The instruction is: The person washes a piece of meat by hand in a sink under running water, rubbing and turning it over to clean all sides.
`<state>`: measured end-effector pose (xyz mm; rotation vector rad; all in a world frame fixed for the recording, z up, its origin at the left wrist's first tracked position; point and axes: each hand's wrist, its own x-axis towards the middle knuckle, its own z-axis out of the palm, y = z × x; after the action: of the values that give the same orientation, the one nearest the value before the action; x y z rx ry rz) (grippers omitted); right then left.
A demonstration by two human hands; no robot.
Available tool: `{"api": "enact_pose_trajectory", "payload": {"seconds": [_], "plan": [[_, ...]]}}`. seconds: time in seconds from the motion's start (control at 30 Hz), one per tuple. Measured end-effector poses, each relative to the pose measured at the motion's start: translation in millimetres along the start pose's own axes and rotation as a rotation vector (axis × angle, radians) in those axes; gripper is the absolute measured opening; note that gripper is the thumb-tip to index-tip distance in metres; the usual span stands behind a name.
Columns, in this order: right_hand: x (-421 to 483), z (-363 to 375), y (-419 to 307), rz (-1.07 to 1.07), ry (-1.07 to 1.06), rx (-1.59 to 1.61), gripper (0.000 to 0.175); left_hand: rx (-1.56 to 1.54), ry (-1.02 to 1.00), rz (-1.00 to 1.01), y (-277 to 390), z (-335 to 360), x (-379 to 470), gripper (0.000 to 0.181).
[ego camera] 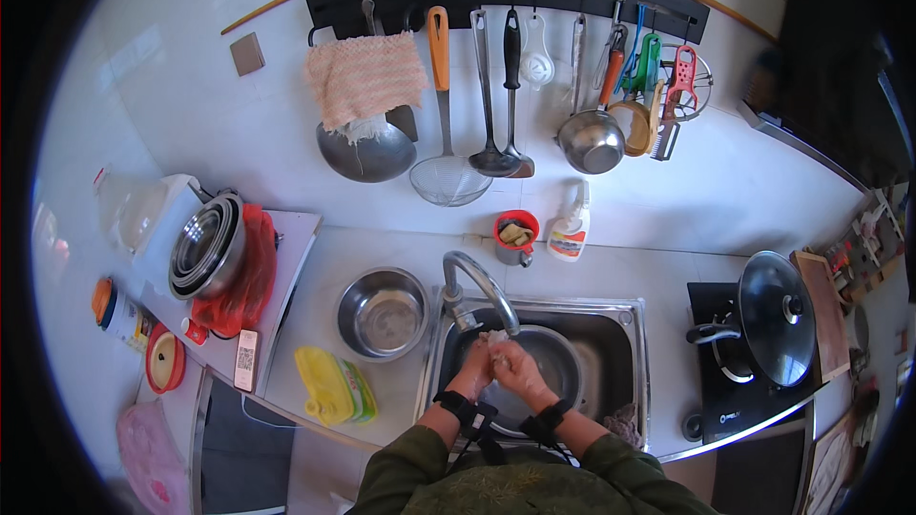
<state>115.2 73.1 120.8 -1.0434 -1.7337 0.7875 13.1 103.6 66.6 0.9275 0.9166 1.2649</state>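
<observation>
My left hand [474,366] and my right hand [521,370] are pressed together over the sink [617,365], just below the spout of the chrome faucet [478,268]. Both look wet. Something whitish shows at the fingertips, either foam or a small held thing; I cannot tell which. The curled fingers hide whatever lies between the palms. Beneath the hands, a round metal basin [569,365] sits inside the sink. A dark strap circles each wrist. At the sink's lower right corner lies a brownish cloth or scrubber [624,425].
Left of the sink stand a steel bowl [383,313] and a yellow detergent jug [333,386]. Behind are a red-rimmed cup [515,232] and a spray bottle [570,225]. A lidded pan [776,318] rests on the cooktop at right. Nested bowls [207,243] and a phone [245,360] are far left.
</observation>
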Motion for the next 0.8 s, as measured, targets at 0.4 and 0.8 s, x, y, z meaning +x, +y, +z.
{"api": "enact_pose_trajectory", "payload": {"seconds": [0.4,0.8], "plan": [[-5.8,14.1,6.0,0.231,0.024,-0.150,0.026,-0.535,0.144,-0.503,-2.2,3.0,-16.3,0.030],[-10.7,23.3,18.2,0.213,0.081,-0.101,0.022,-0.073,-0.074,-0.143,-2.1,8.6,-13.9,0.021]]}}
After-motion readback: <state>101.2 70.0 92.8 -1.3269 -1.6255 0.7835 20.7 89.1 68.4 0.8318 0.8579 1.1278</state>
